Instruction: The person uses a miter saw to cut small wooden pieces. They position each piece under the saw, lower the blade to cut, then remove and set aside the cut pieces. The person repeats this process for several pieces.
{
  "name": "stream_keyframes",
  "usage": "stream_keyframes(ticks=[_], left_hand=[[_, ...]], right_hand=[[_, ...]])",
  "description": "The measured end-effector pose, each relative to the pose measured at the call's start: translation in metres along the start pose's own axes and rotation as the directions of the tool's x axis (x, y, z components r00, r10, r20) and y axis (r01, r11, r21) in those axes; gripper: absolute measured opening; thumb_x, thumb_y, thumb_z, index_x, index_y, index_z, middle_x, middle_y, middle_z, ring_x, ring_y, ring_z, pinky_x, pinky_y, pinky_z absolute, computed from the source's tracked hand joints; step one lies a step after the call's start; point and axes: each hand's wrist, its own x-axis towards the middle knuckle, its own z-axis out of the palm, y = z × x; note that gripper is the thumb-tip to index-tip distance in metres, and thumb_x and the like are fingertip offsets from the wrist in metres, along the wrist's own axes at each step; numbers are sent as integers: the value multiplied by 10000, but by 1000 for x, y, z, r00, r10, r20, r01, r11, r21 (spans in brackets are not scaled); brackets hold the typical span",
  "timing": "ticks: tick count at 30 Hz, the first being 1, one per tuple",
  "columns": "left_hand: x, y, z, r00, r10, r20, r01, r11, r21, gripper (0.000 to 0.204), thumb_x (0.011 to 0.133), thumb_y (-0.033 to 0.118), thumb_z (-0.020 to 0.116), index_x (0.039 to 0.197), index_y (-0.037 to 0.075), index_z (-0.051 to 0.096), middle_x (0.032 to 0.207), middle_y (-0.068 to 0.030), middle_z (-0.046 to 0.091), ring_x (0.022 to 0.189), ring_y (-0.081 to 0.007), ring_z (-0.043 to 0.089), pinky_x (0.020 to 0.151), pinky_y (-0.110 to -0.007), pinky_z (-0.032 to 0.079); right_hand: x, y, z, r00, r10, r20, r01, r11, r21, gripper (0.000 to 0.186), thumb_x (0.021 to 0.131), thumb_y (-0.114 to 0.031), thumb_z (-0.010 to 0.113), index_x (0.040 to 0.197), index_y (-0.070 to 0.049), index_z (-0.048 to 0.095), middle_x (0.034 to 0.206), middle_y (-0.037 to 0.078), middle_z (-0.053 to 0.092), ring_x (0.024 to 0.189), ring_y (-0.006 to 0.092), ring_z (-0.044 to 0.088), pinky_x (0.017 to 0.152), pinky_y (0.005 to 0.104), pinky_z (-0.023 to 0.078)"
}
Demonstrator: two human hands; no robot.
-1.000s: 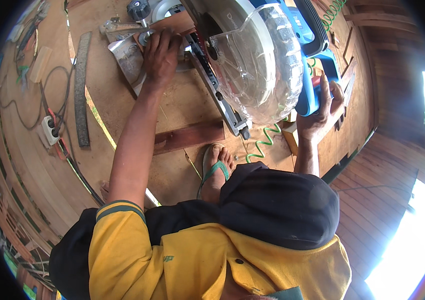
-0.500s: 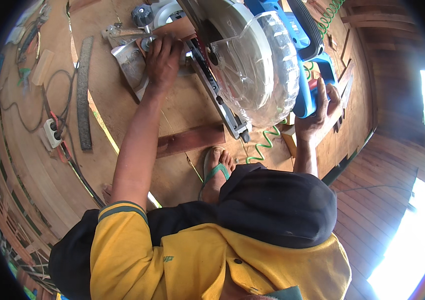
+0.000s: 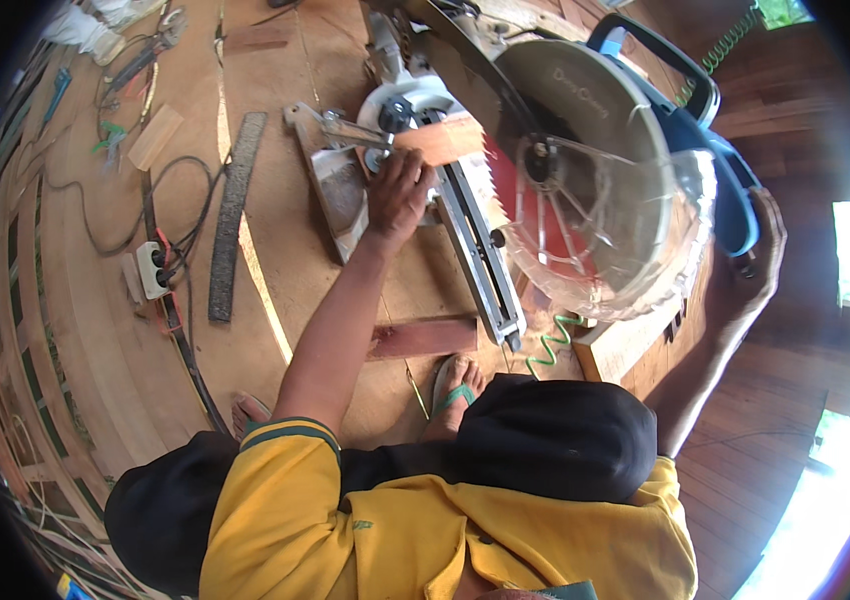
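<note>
A mitre saw [image 3: 585,190] with a blue handle, a clear blade guard and a red blade stands on the wooden floor. My left hand [image 3: 400,195] presses a short wooden piece [image 3: 445,140] against the saw's metal base and fence, just left of the blade. My right hand [image 3: 750,270] grips the saw's blue handle [image 3: 720,190] at the right. The blade hangs over the end of the wooden piece. My foot in a green sandal [image 3: 455,385] rests below the saw.
A white power strip [image 3: 153,270] with black cables lies at the left beside a dark flat strip [image 3: 230,230]. A reddish board [image 3: 423,338] and a pale wood block [image 3: 625,345] lie near the saw. A green coiled cord [image 3: 550,345] hangs by the base. Hand tools lie at the upper left.
The view has shifted so the saw appears lower and closer. My left hand stays on the wooden piece and my right hand stays on the handle.
</note>
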Motion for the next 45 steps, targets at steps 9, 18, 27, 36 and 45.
stream_keyframes(ticks=[9,18,27,36,45], left_hand=[[4,3,-2,1000,-5,7,5,999,40,79,890,140,646,931,81,613,1059,-94,601,1103,-274,601,992,-404,507],[2,8,-3,997,-72,9,71,995,67,81,903,146,634,963,94,620,1093,-106,597,1116,-278,595,995,-419,498],[8,0,5,1000,17,-5,-16,997,77,122,902,188,658,1000,115,646,1078,-93,618,1109,-261,598,1011,-408,477],[6,-1,6,997,45,59,-55,984,172,222,943,221,628,1136,119,664,1208,-96,581,1213,-303,578,1082,-441,457],[17,-1,-7,993,111,48,-117,981,152,246,934,177,654,1166,96,655,1202,-102,608,1216,-282,578,1077,-424,473]], right_hand=[[79,-19,-37,996,33,82,-7,957,-290,455,997,-95,611,1450,-138,619,1425,105,632,1296,251,623,1123,445,487],[84,-224,43,736,-493,464,440,869,227,309,855,-22,722,1135,-152,742,1168,55,703,1006,256,719,818,360,607],[79,-184,223,423,-333,842,459,880,118,273,927,-108,655,1198,-89,690,1121,155,672,967,358,724,784,478,587],[91,-209,215,385,-161,909,306,951,38,452,986,-470,660,902,-44,786,918,179,761,879,379,747,767,468,590],[81,-183,241,414,-372,831,470,869,154,174,866,-101,640,986,-89,765,937,166,742,874,382,752,751,475,603]])
